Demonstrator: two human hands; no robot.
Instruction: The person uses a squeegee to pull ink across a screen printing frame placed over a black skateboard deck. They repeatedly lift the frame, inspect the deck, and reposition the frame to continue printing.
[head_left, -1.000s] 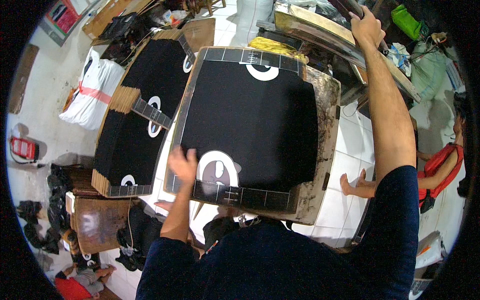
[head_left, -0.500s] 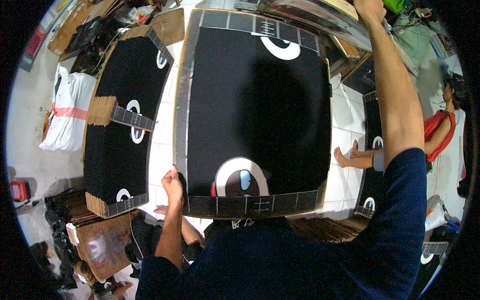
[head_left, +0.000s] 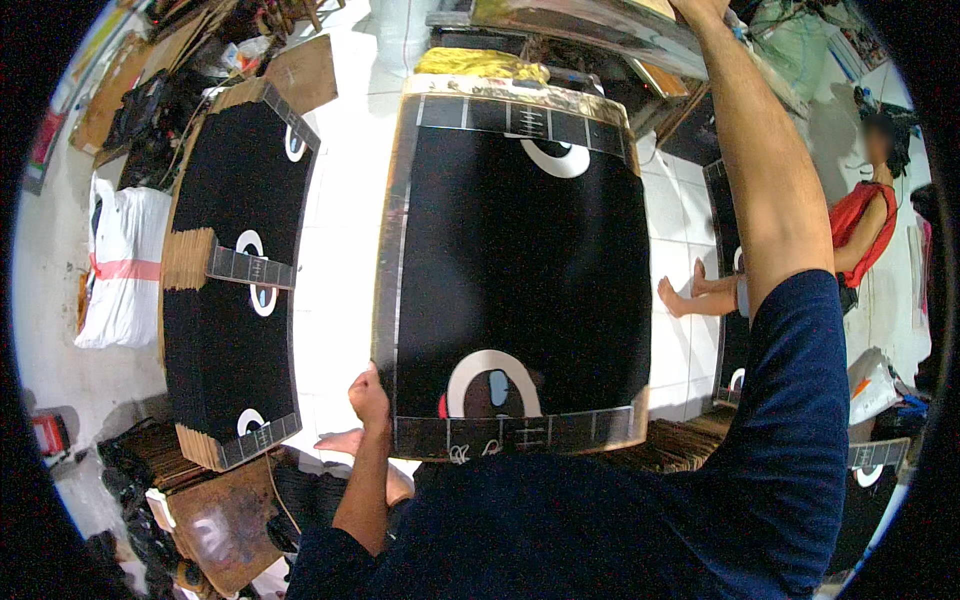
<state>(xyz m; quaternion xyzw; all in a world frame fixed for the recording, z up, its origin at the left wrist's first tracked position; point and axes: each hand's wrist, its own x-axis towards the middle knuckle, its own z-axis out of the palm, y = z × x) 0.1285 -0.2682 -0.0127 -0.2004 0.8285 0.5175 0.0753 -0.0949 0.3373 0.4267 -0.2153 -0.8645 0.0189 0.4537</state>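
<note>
In front of me is a large flat board (head_left: 520,270) with a black surface, two white-ringed eye prints and grid-marked dark strips along its near and far ends. My left hand (head_left: 370,398) is closed at its near left edge, thumb pointing up and fingers curled against the side. At the upper edge of the view, my right hand (head_left: 704,10) is partly cut off. It grips the rim of a tilted framed panel (head_left: 590,27) with a glossy, smeared face, beyond the board's far end. Some of its fingers are hidden.
Left stands a stack of black printed sheets (head_left: 240,345) with brown edges. A white sack (head_left: 125,260) leans by the wall. Yellow cloth (head_left: 480,64) lies past the board. Another person (head_left: 862,230) in red sits at right, feet on the tiles. A brown panel (head_left: 222,520) is lower left.
The view has shifted, and the board sits lower in it, its far end and the yellow cloth now showing. My right hand is farther left. The dark shadow on the board has faded.
</note>
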